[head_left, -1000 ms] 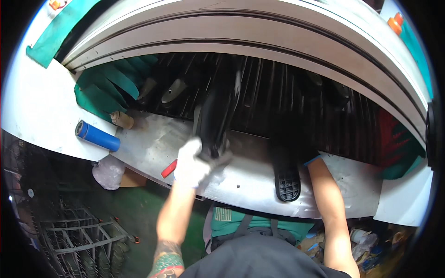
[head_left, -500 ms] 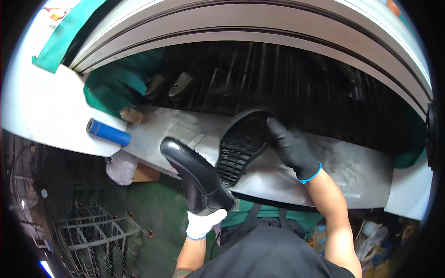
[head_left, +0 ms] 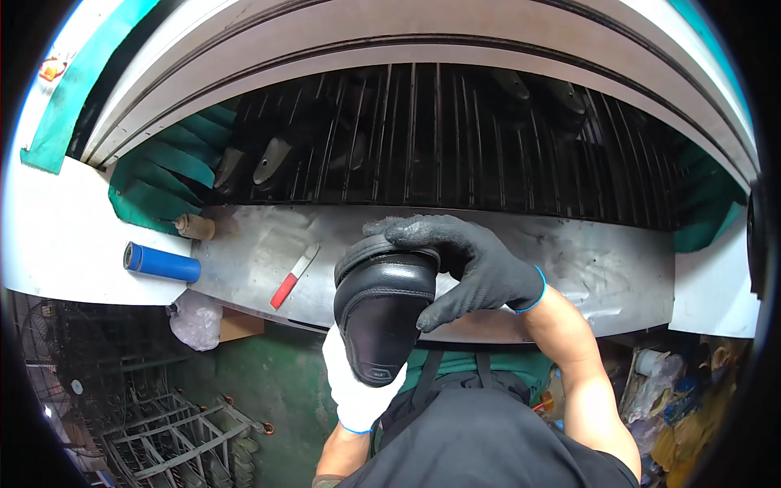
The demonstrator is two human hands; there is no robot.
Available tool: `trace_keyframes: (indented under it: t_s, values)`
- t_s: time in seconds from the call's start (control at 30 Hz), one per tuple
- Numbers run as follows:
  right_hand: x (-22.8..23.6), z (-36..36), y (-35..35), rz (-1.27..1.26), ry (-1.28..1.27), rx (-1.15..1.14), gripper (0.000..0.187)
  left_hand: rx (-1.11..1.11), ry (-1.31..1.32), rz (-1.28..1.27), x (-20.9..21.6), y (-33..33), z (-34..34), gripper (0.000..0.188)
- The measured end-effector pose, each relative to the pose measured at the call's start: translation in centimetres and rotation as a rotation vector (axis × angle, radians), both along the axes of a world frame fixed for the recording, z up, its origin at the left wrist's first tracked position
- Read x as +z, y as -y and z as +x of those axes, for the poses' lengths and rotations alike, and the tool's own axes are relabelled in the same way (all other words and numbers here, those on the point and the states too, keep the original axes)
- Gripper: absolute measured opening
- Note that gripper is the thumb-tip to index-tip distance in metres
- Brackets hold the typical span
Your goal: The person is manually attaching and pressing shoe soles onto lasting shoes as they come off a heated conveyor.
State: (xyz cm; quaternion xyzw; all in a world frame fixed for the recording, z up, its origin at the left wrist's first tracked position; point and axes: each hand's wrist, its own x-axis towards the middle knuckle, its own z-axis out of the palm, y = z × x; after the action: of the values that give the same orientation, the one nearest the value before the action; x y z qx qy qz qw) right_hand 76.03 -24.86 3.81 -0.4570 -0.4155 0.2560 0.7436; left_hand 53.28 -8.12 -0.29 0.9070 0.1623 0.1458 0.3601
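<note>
A black leather shoe upper (head_left: 382, 321) is held up in front of me, its smooth rounded end toward the top. My left hand (head_left: 358, 394), in a white glove, grips it from below; most of its fingers are hidden behind the shoe. A thick black sole (head_left: 354, 259) lies against the upper's far end. My right hand (head_left: 464, 260), in a dark grey glove, curves its fingers over the sole, with the thumb beside the upper. On the metal ledge left of the shoe lies a knife (head_left: 294, 276) with a red handle and a pale blade.
Beyond the metal ledge (head_left: 602, 285) runs a dark slatted conveyor (head_left: 407, 130) under a pale hood, with shoes (head_left: 272, 161) on it. Green cloth flaps (head_left: 171, 179) hang at its side. A blue cylinder (head_left: 161, 263) and a small beige container (head_left: 195, 226) stand left. Metal racks (head_left: 179, 439) are lower left.
The sole, earlier apart with its tread showing, has come against the upper. My left hand has turned the upper more upright, and my right hand has moved left with the sole.
</note>
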Motion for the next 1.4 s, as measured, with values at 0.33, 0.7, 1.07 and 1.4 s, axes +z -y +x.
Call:
trace_keyframes:
  t_s: [0.33,0.7,1.07,1.4]
  values:
    - [0.4,0.4,-0.2,-0.044,0.065,-0.009,0.097,-0.03,0.034,0.053,0.5,-0.4,0.4,0.112]
    - [0.4,0.4,-0.7,-0.033,0.156,-0.028,0.094,-0.026,0.036,0.02,0.3,-0.6,0.0,0.117]
    - [1.9,0.4,-3.5,-0.299,0.221,0.045,0.126,-0.081,0.115,-1.12,2.3,-1.3,0.0,0.105]
    - [0.2,-2.9,-2.4,-0.549,0.143,0.026,0.117,0.136,-0.056,-1.658,3.7,-0.4,-0.2,0.083]
